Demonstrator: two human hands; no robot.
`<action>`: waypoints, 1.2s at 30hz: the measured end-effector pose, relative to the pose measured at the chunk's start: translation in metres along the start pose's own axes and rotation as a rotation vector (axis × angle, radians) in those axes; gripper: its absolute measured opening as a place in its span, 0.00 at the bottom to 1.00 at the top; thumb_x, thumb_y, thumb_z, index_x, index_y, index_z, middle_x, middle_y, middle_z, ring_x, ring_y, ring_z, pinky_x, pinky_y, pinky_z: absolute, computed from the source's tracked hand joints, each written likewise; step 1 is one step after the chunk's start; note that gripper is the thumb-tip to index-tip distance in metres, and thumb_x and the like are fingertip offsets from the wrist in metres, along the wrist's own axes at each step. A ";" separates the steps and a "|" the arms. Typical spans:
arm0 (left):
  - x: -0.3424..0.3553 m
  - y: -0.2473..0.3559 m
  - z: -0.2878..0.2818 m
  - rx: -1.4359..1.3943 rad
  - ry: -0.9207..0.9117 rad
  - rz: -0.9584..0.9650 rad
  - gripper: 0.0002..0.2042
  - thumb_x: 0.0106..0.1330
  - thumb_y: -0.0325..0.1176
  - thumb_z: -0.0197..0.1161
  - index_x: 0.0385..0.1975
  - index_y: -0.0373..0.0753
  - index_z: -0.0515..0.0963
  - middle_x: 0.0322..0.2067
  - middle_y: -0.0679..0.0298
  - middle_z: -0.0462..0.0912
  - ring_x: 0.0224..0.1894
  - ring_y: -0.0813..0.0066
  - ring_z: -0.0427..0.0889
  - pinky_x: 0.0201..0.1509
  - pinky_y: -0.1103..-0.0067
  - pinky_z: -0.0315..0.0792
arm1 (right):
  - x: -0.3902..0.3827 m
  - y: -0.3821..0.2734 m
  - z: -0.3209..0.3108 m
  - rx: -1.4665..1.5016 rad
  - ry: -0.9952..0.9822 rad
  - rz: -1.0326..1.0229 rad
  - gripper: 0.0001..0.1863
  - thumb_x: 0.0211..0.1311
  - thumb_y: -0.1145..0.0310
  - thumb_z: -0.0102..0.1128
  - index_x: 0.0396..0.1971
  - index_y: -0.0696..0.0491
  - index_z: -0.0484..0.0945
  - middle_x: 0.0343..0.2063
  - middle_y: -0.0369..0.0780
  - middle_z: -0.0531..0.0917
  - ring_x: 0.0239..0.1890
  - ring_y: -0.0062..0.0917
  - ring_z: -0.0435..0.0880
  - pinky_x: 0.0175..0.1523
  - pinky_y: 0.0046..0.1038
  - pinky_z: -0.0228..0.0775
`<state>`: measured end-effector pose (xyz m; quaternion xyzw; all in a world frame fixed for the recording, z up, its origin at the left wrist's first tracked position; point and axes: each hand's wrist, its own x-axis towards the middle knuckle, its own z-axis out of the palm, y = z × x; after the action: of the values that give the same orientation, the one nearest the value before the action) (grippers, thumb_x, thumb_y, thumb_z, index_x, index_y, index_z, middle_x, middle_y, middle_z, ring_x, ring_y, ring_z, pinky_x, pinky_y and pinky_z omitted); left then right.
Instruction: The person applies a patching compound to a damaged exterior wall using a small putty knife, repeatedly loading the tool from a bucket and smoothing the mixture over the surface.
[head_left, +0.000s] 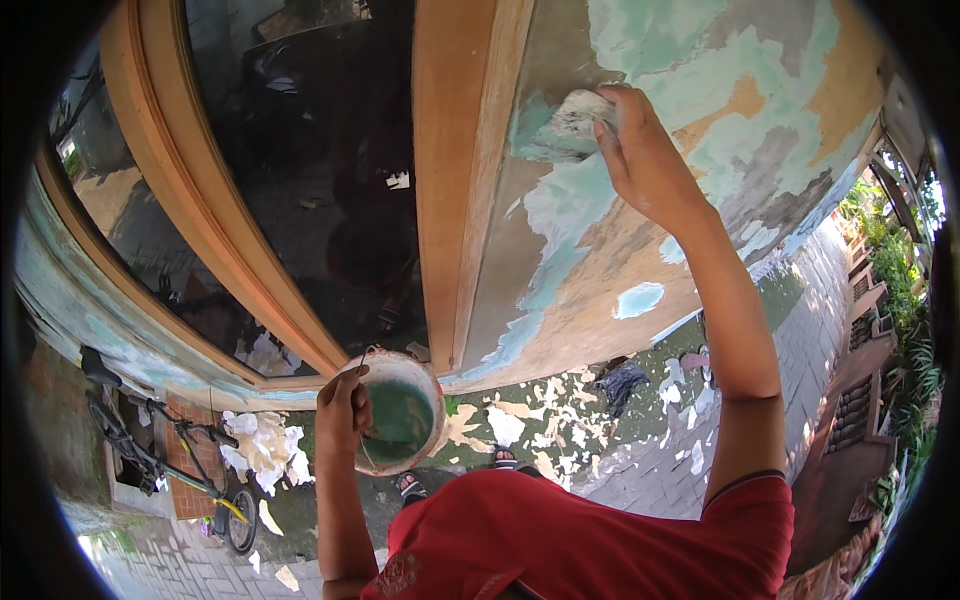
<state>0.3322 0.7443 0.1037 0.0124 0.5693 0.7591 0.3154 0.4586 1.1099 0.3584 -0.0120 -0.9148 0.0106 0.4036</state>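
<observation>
My right hand (648,165), arm stretched up, grips a flat scraper (578,114) smeared with whitish filler. Its edge lies against the wall (600,285) beside the window frame, over a wet green patch. Patches of pale green, white, tan and grey cover this wall. Low on the left, my left hand (342,405) is closed around the thin wire handle of a round white bucket (438,395). Green paste or paint (400,420) lies inside the bucket, its rim streaked with residue. The bucket hangs at the wall's foot, below the window.
Orange-brown window frames (455,150) surround dark glass (320,180). Peeled paint flakes (508,425) litter the ground, with a dark crumpled bag (623,385) among them. A bicycle (190,450) stands at left. Grey paving (660,470) and a planted border (895,260) lie to the right.
</observation>
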 end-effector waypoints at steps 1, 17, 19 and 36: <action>-0.001 -0.001 -0.001 -0.003 0.006 0.001 0.14 0.69 0.37 0.56 0.44 0.31 0.76 0.17 0.71 0.64 0.13 0.84 0.59 0.14 0.84 0.50 | 0.007 0.002 0.003 -0.035 0.009 -0.043 0.14 0.66 0.76 0.51 0.51 0.59 0.64 0.44 0.52 0.74 0.47 0.48 0.73 0.52 0.41 0.67; 0.003 -0.013 -0.020 0.014 0.063 -0.019 0.12 0.69 0.35 0.54 0.43 0.34 0.77 0.17 0.71 0.64 0.12 0.84 0.61 0.13 0.82 0.53 | 0.033 0.007 -0.019 -0.042 0.065 -0.057 0.14 0.67 0.73 0.52 0.49 0.59 0.65 0.42 0.53 0.74 0.46 0.49 0.75 0.52 0.41 0.69; 0.004 -0.015 -0.021 0.011 0.062 -0.012 0.12 0.69 0.35 0.54 0.43 0.34 0.77 0.17 0.71 0.64 0.12 0.84 0.61 0.13 0.82 0.53 | 0.021 0.007 -0.002 -0.074 0.036 -0.112 0.15 0.67 0.73 0.52 0.50 0.60 0.65 0.42 0.53 0.75 0.47 0.48 0.75 0.53 0.41 0.69; 0.005 -0.024 -0.019 0.020 0.070 -0.024 0.13 0.68 0.36 0.57 0.43 0.32 0.78 0.16 0.72 0.64 0.12 0.84 0.60 0.14 0.84 0.51 | 0.028 0.022 -0.010 -0.094 0.016 -0.118 0.16 0.68 0.72 0.51 0.52 0.61 0.65 0.46 0.54 0.75 0.50 0.48 0.74 0.55 0.40 0.67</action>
<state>0.3319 0.7341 0.0747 -0.0179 0.5875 0.7497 0.3040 0.4478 1.1328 0.3849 0.0231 -0.9101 -0.0563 0.4099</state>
